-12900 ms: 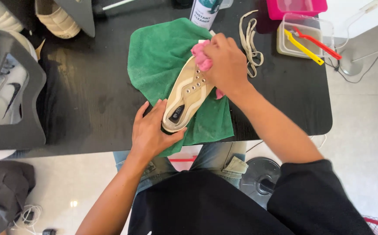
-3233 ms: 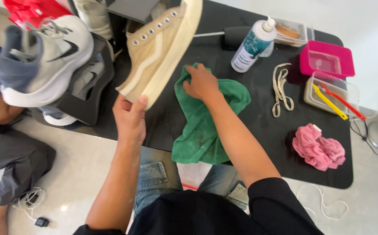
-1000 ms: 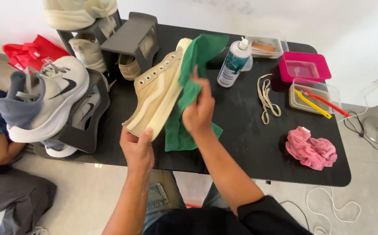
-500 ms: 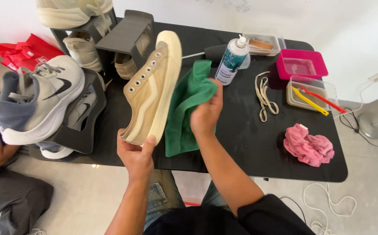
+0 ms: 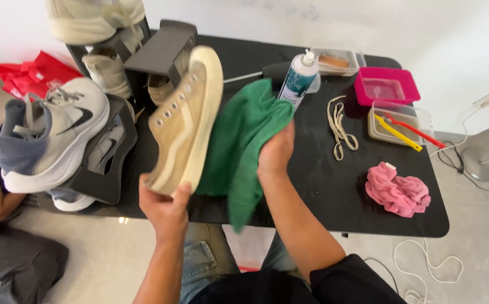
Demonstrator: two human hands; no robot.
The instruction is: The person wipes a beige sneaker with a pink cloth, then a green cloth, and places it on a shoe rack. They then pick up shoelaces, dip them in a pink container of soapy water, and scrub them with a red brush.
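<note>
1. Hidden: inner side of the tan shoe (image 5: 185,121) is covered by the green cloth (image 5: 243,141); sole face is turned away, not seen. Right-hand fingers are buried in cloth folds.
2. Cut off: a grey sneaker (image 5: 53,138) is partly blocked by its dark stand; another person at the left edge is shown only in part.
3. The tan shoe is held up above the black table (image 5: 323,186), tilted, toe up; cream sole edge, empty eyelets, no laces.
4. Left hand (image 5: 165,205) is clamped on the shoe's heel end.
5. Right hand (image 5: 275,155) is closed on the cloth, pressed beside the shoe.
6. Nearby on the table: spray bottle (image 5: 298,79), loose laces (image 5: 340,129), pink rag (image 5: 396,191).
</note>
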